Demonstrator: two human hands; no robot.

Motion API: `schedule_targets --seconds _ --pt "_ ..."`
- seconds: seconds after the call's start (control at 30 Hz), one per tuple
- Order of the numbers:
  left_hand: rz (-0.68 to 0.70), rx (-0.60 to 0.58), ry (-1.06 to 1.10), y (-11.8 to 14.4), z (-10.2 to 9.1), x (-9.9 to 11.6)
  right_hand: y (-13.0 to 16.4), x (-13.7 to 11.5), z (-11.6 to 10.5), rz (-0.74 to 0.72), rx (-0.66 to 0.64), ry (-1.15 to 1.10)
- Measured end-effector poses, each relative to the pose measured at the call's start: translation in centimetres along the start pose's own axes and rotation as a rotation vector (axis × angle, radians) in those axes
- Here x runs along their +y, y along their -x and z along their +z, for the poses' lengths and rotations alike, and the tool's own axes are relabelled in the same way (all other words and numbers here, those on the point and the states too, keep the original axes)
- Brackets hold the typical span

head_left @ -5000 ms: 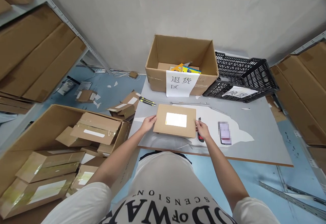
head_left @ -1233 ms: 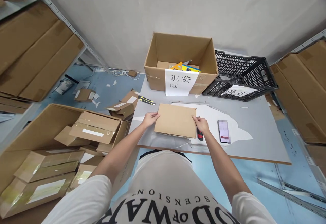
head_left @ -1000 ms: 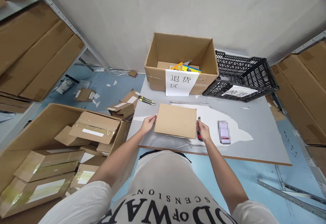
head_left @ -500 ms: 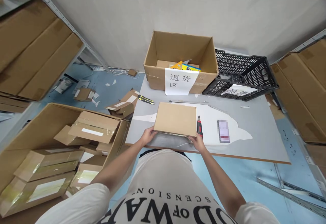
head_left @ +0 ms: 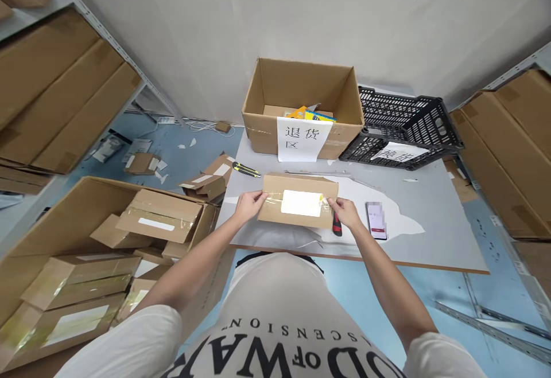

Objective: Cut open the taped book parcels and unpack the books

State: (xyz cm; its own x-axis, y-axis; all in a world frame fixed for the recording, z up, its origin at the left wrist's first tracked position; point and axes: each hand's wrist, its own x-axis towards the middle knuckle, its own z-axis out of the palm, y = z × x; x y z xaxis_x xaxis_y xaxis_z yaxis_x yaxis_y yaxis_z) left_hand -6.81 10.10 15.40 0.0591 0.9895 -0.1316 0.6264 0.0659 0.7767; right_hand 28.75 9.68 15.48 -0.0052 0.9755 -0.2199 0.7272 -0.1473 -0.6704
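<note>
At frame centre, the left hand and right hand pinch the ends of a flat cardboard parcel (white label up) on the grey table. Gripping evenly should keep it square; the red box cutter lies just beside the right hand.

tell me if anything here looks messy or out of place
Yes. Opened cardboard boxes, paper scraps and a cable lie strewn on the blue floor left of the table. The table's white surface layer is torn away in patches. The parcel between the left hand and right hand looks intact.
</note>
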Motion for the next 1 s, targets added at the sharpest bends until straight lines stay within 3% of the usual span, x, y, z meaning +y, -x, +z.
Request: schedule_targets --seconds 0.2,0.5,0.8,0.9,1.0 --pt "-0.097 0.051 0.078 -1.8 0.6 -0.3 -1.7 -0.3 0.8 0.065 -0.043 -0.022" --pt "-0.132 0.072 0.011 -4.4 0.8 -0.2 -4.5 1.0 1.6 0.168 -0.062 -0.234" --pt "-0.137 0.079 -0.082 -4.2 0.7 0.4 -4.2 1.0 1.9 0.186 -0.043 -0.285" --pt "-0.141 0.080 -0.124 -4.0 0.6 0.6 -3.9 2.3 1.5 0.216 -0.035 -0.357" --pt "-0.154 0.084 -0.155 -3.7 0.6 0.6 -2.8 4.7 1.1 0.271 0.078 -0.172"
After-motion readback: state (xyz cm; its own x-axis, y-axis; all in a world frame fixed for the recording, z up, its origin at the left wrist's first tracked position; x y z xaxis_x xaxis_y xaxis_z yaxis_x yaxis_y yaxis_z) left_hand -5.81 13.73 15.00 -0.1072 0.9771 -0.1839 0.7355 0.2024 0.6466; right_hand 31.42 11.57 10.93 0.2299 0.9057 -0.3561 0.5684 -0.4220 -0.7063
